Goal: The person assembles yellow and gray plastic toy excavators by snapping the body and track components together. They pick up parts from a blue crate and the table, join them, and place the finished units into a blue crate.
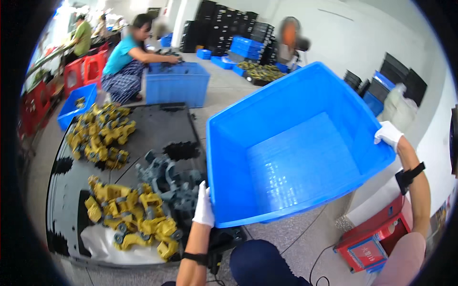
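Note:
A big blue plastic bin [305, 157] is held up and tilted toward me, its inside bare. My left hand [204, 207], in a white glove, grips the bin's near left side. On the right wall's rim my right hand [390, 135], also gloved, is closed with the fingers over the edge. Just left of my left hand lie grey plastic parts [169, 176] on a low black table [157, 124]. Beside them is a heap of yellow toy-like parts with grey joints [136, 217], and a second yellow heap [100, 133] sits farther back.
Past the table a person in a teal shirt [125, 64] bends over another blue bin [176, 86]. A small blue bin [76, 106] and red stools [83, 71] stand at left. A red metal box [372, 238] is near my right leg, with a cable on the floor.

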The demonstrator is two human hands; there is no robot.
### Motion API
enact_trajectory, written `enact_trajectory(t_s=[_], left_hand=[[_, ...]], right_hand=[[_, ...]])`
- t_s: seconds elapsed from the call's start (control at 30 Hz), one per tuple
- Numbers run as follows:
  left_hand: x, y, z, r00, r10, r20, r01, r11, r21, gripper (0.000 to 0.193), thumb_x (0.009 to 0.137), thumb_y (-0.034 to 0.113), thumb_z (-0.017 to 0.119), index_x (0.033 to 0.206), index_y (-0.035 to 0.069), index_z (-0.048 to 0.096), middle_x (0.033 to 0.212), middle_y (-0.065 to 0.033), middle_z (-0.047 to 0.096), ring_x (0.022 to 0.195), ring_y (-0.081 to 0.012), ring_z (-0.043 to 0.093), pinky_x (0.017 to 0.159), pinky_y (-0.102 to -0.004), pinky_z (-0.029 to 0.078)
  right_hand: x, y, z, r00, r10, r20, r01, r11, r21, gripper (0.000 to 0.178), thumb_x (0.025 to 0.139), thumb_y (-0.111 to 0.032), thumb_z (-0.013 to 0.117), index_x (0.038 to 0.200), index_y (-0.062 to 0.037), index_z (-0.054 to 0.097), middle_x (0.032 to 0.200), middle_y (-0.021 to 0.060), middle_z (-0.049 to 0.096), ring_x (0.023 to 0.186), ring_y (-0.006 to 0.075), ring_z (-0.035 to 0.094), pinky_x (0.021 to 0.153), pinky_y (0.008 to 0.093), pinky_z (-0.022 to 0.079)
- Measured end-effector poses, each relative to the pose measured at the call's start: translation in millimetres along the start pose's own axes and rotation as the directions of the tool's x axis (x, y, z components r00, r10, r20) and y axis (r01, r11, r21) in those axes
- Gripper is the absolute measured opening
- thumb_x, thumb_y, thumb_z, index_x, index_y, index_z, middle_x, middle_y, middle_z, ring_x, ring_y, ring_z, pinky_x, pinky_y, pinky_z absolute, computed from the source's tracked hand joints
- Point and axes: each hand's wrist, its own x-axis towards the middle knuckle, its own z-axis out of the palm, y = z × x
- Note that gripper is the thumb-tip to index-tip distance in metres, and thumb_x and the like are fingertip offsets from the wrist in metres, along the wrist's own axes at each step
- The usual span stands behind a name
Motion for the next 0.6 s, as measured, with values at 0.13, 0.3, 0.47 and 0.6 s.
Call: enact_trajectory(t_s=[0.13,0.3,0.47,0.6], left_hand=[[8.2,-17.9,51.5,0.984,0.108,0.139,-0.091,0.988,-0.122,0.046,0.097,0.030,0.060,0.134,0.003,0.057,0.123,-0.0057,0.065,0.112,-0.0172,0.061,0.099,-0.0329,0.047],[23.1,-14.8,95.3,0.944,0.162,0.288,-0.209,0.968,0.140,0.078,0.068,0.004,0.063,0.144,-0.003,0.045,0.130,-0.0113,0.060,0.118,-0.0222,0.057,0.104,-0.0334,0.043],[40.2,-26.1,130.0,0.940,0.213,0.266,-0.282,0.925,0.255,0.083,0.072,0.008,0.066,0.149,-0.003,0.037,0.142,-0.0138,0.050,0.129,-0.0249,0.049,0.112,-0.0379,0.036],[85.5,-37.1,167.1,0.911,0.189,0.367,-0.328,0.870,0.367,0.071,0.089,0.016,0.065,0.150,-0.004,0.035,0.146,-0.0150,0.046,0.133,-0.0242,0.045,0.115,-0.0392,0.031]], right_hand=[[-5.1,98.5,-13.3,0.956,0.292,-0.010,-0.291,0.955,0.053,0.033,0.053,0.001,0.071,0.085,0.0052,0.070,0.076,0.0140,0.069,0.069,0.0271,0.067,0.065,0.0415,0.056],[11.0,239.1,40.6,0.876,0.472,0.097,-0.482,0.859,0.171,0.056,0.054,-0.002,0.074,0.108,0.0089,0.067,0.095,0.0201,0.070,0.082,0.0344,0.070,0.075,0.0463,0.058],[-3.7,330.4,119.0,0.809,0.531,0.254,-0.587,0.701,0.404,0.047,0.064,-0.001,0.073,0.111,0.0036,0.070,0.097,0.0153,0.073,0.080,0.0304,0.070,0.078,0.0449,0.057],[-46.2,385.0,142.8,0.705,0.669,0.234,-0.693,0.581,0.427,0.044,0.066,0.002,0.073,0.109,0.0039,0.070,0.097,0.0166,0.073,0.083,0.0310,0.070,0.082,0.0456,0.056]])
